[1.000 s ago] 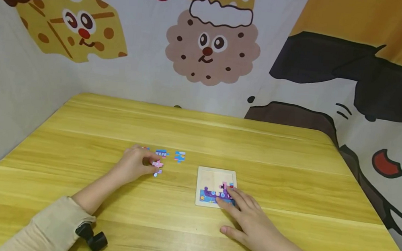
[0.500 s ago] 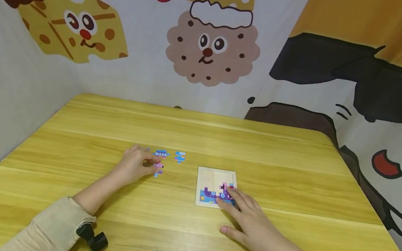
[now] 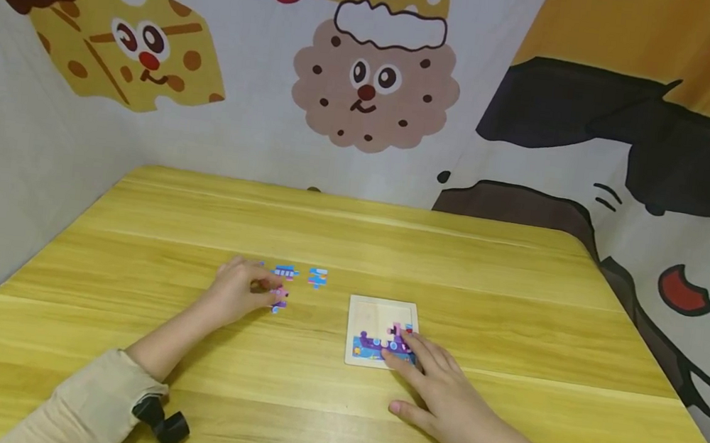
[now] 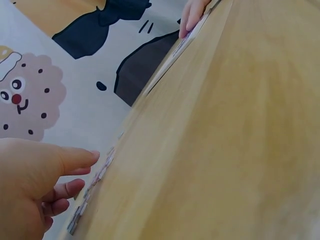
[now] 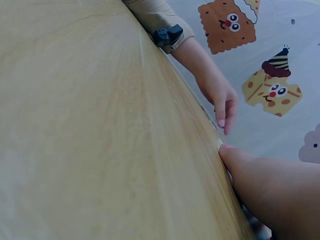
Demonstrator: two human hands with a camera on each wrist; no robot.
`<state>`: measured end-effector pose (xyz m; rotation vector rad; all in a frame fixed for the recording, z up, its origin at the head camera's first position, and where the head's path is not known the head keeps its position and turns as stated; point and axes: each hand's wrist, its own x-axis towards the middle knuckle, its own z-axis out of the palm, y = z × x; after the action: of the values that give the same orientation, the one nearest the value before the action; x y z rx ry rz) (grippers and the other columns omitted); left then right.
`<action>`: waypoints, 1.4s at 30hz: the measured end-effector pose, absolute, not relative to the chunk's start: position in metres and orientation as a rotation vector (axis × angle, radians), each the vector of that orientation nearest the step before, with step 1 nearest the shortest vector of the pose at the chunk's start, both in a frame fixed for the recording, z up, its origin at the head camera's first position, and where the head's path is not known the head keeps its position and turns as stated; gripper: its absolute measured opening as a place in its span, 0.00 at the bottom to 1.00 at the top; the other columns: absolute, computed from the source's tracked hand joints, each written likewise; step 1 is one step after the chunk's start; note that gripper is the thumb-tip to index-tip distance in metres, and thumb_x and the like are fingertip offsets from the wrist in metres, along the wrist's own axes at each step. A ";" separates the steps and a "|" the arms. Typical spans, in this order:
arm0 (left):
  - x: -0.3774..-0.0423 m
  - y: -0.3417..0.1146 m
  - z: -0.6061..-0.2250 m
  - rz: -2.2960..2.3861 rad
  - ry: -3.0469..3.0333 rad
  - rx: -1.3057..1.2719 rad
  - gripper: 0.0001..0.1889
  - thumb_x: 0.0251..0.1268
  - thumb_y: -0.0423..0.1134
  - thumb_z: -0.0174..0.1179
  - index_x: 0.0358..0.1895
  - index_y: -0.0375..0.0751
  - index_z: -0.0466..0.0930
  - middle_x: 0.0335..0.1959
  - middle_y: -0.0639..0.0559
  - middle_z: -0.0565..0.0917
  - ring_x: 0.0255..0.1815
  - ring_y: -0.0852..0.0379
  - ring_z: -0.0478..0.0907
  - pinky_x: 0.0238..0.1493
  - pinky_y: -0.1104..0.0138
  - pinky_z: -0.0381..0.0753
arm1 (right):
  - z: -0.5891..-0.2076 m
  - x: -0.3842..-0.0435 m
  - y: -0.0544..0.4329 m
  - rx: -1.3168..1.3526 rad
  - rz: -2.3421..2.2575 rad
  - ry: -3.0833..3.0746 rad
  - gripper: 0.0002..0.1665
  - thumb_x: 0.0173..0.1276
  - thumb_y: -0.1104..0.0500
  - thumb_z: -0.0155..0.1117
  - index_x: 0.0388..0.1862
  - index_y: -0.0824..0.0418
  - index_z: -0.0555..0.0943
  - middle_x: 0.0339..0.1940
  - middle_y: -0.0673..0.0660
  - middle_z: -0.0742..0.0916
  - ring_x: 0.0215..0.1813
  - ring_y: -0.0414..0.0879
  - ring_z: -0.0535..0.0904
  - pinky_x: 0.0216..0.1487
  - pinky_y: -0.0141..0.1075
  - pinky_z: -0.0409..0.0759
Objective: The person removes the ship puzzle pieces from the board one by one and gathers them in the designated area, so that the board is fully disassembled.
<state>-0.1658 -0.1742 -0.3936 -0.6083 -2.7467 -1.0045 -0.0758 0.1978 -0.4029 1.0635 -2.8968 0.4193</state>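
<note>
My left hand [image 3: 236,288] pinches a pink puzzle piece [image 3: 282,292] between thumb and index finger, close over the table. A purple and blue puzzle piece [image 3: 278,307] lies just below it, partly behind the thumb. Seen from the left wrist, the left hand [image 4: 37,182] is beside a row of thin puzzle pieces [image 4: 104,166], its other fingers curled. Right of the middle is a square wooden puzzle tray [image 3: 363,298], its lower part filled with blue and purple pieces. My right hand [image 3: 447,398] rests its spread fingers on the tray's right side, covering some of the picture.
Two blue puzzle pieces, one with white windows [image 3: 286,272] and one with an orange patch [image 3: 317,277], lie beyond the left hand. Another is mostly hidden behind its knuckles. A printed cloth [image 3: 240,146] hangs along the far edge of the wooden table [image 3: 310,417].
The pink piece has turned and shifted slightly at the left fingertips, and the purple and blue piece beneath it shows differently. The right hand and the tray have stayed in place.
</note>
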 end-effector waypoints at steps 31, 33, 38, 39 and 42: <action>-0.151 -0.117 -0.392 -1.162 -2.609 -0.783 0.11 0.52 0.37 0.72 0.40 0.42 0.86 0.29 0.64 0.80 0.38 0.57 0.71 0.53 0.51 0.62 | -0.405 -0.063 0.204 1.066 0.374 -2.846 0.40 0.68 0.35 0.53 0.76 0.43 0.57 0.77 0.55 0.56 0.74 0.58 0.53 0.66 0.59 0.54; -0.151 -0.109 -0.391 -1.178 -2.619 -0.799 0.11 0.52 0.37 0.71 0.40 0.42 0.86 0.31 0.62 0.81 0.39 0.58 0.72 0.52 0.52 0.66 | -0.405 -0.063 0.204 1.066 0.373 -2.844 0.40 0.68 0.35 0.53 0.76 0.43 0.57 0.77 0.55 0.56 0.74 0.57 0.53 0.66 0.58 0.54; -0.153 -0.088 -0.389 -1.222 -2.625 -0.854 0.11 0.53 0.38 0.71 0.40 0.42 0.86 0.31 0.59 0.81 0.38 0.58 0.72 0.52 0.53 0.67 | -0.405 -0.063 0.204 1.060 0.381 -2.853 0.40 0.68 0.35 0.53 0.76 0.43 0.57 0.77 0.55 0.56 0.74 0.57 0.52 0.67 0.58 0.54; -0.154 -0.084 -0.389 -1.215 -2.623 -0.873 0.11 0.53 0.38 0.71 0.40 0.42 0.86 0.30 0.60 0.81 0.38 0.58 0.72 0.56 0.51 0.64 | -0.405 -0.063 0.204 1.060 0.383 -2.856 0.40 0.68 0.35 0.53 0.76 0.43 0.57 0.77 0.55 0.56 0.74 0.57 0.52 0.67 0.58 0.54; -0.157 -0.073 -0.388 -1.210 -2.622 -0.927 0.11 0.54 0.39 0.70 0.41 0.42 0.86 0.29 0.61 0.81 0.38 0.58 0.72 0.61 0.49 0.59 | -0.404 -0.063 0.203 1.059 0.394 -2.864 0.40 0.68 0.35 0.53 0.76 0.42 0.57 0.77 0.55 0.56 0.74 0.58 0.52 0.67 0.58 0.54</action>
<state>-0.1567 -0.0728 -0.3883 -0.9268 -2.6224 -1.2098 -0.0633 0.2033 -0.4042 1.0589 -2.8642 0.3940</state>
